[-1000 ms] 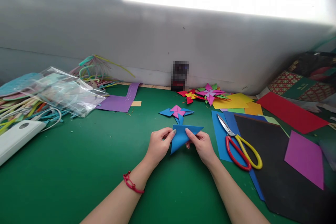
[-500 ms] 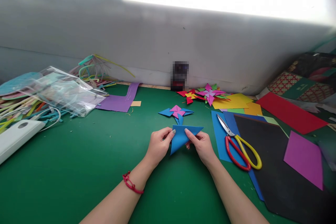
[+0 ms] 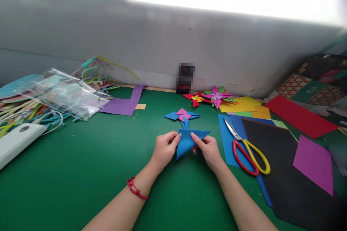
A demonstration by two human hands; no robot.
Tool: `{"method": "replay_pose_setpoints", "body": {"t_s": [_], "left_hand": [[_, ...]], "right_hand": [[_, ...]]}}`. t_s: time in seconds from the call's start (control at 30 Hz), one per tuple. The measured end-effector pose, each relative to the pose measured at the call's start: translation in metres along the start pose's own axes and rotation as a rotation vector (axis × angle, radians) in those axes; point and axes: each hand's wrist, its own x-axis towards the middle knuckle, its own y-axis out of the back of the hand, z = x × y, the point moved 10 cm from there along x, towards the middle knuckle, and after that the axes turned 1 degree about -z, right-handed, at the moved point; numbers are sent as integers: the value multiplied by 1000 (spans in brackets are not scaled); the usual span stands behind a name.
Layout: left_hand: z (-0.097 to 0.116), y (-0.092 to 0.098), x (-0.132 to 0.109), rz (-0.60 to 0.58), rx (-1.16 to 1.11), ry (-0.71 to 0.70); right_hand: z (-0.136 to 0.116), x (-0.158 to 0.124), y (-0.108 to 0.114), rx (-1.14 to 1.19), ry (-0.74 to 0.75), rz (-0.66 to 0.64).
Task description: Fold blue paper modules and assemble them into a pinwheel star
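Observation:
A sheet of blue paper (image 3: 187, 140), folded into a triangle, is held between my two hands just above the green table. My left hand (image 3: 165, 149) pinches its left edge between thumb and fingers. On the right side, my right hand (image 3: 208, 148) grips it with the thumb on top and the fingers partly hidden behind. Right behind the triangle lies a folded paper star (image 3: 183, 115) with blue points and a pink middle; its near point is partly covered by the triangle.
Scissors (image 3: 238, 140) with red and yellow handles lie on blue and black sheets at right. Finished paper stars (image 3: 215, 96) and yellow paper (image 3: 240, 104) lie farther back. Purple paper (image 3: 119, 106), a clear plastic bag (image 3: 73, 97) and a white power strip (image 3: 21, 140) are at left.

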Motion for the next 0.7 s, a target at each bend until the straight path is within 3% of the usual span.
{"method": "replay_pose_setpoints", "body": {"t_s": [0.33, 0.57, 0.7], "left_hand": [[-1, 1, 0, 7, 2, 6], [-1, 2, 0, 20, 12, 1], [-3, 1, 0, 10, 2, 13]], "right_hand": [[11, 2, 2, 159, -66, 26], [13, 2, 0, 125, -69, -7], [12, 3, 3, 244, -62, 34]]}}
